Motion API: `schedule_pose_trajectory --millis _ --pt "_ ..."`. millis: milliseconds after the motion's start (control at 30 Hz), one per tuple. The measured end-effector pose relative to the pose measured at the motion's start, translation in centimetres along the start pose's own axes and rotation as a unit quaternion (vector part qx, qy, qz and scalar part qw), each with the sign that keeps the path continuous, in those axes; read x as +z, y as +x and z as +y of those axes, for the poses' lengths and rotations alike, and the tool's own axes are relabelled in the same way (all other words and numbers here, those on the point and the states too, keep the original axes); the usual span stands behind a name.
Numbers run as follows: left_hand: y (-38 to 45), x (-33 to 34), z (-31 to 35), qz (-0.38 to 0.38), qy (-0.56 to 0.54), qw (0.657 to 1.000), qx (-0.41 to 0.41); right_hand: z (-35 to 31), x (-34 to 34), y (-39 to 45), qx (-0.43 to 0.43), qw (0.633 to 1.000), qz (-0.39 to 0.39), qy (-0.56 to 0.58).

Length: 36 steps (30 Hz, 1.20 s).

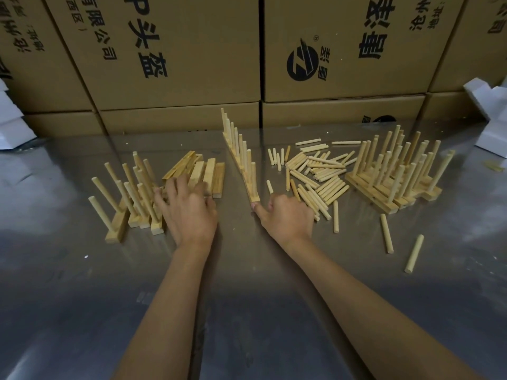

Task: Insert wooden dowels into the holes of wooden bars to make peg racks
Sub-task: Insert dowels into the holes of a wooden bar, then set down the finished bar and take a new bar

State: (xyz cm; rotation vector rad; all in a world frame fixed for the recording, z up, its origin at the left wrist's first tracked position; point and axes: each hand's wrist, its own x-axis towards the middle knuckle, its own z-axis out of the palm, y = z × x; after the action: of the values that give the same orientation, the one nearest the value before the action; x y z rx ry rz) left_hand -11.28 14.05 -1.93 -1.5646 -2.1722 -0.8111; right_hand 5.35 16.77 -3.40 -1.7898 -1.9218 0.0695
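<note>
The peg rack (241,157) stands upright mid-counter, dowels filling its bar. Left of it, your left hand (189,207) lies spread over the blank bars (203,171). At its near end, your right hand (285,215) is curled, thumb touching the bar; whether it grips a dowel I cannot tell. Right of the rack lie loose dowels (315,174): likely light, stiff, prone to roll. Pinch one mid-length.

steel table (82,283), loose dowels (318,174), bars (208,171), racks (389,182)
</note>
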Motion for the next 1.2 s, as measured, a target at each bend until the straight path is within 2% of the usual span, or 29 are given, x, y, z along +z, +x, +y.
schedule_pose_trajectory --millis 100,200,300,400,533,667,733,833,867,900,1033,1067,1133,1200 --pt "0.0 -0.1 0.0 0.017 -0.010 1.000 0.010 0.1 -0.2 -0.4 -0.016 0.999 0.017 0.025" --pt "0.0 -0.6 0.2 0.068 -0.040 0.997 0.017 0.1 -0.5 -1.1 -0.014 0.997 0.023 0.070" --pt "-0.1 -1.5 0.4 0.125 -0.103 0.987 0.007 0.2 -0.7 -1.8 0.011 0.992 0.009 0.124" --pt "-0.3 -2.3 0.5 0.146 -0.184 0.972 -0.008 0.7 -0.8 -2.9 0.020 0.979 -0.010 0.203" --pt "-0.4 -3.6 1.5 0.178 -0.325 0.928 -0.038 1.6 -1.4 -3.8 0.031 0.938 -0.047 0.342" --pt "-0.4 -4.7 3.4 0.166 -0.487 0.847 -0.132 2.0 -2.6 -4.3 0.044 0.900 -0.066 0.428" --pt "-0.3 -5.1 3.9 0.111 -0.583 0.783 -0.186 2.2 -3.4 -4.4 0.068 0.873 -0.067 0.479" --pt "0.0 -5.3 4.2 -0.014 -0.733 0.639 -0.230 2.7 -5.3 -3.7 0.112 0.823 -0.051 0.555" --pt "-0.1 -5.3 4.3 -0.055 -0.756 0.611 -0.228 3.1 -6.1 -3.4 0.122 0.802 -0.049 0.583" --pt "-0.3 -5.1 4.4 -0.095 -0.762 0.602 -0.220 3.4 -6.9 -3.2 0.128 0.781 -0.051 0.609" --pt "-1.4 -4.4 5.0 -0.259 -0.735 0.607 -0.155 5.5 -8.9 -2.1 0.145 0.702 -0.056 0.695" --pt "-1.6 -4.3 5.2 -0.306 -0.724 0.605 -0.131 6.2 -9.1 -1.9 0.157 0.701 -0.052 0.694" --pt "-2.0 -4.1 5.4 -0.385 -0.704 0.589 -0.095 7.5 -9.3 -1.7 0.187 0.732 -0.044 0.653" --pt "-2.3 -4.0 5.5 -0.459 -0.697 0.544 -0.081 8.4 -9.5 -1.5 0.195 0.762 -0.055 0.615"
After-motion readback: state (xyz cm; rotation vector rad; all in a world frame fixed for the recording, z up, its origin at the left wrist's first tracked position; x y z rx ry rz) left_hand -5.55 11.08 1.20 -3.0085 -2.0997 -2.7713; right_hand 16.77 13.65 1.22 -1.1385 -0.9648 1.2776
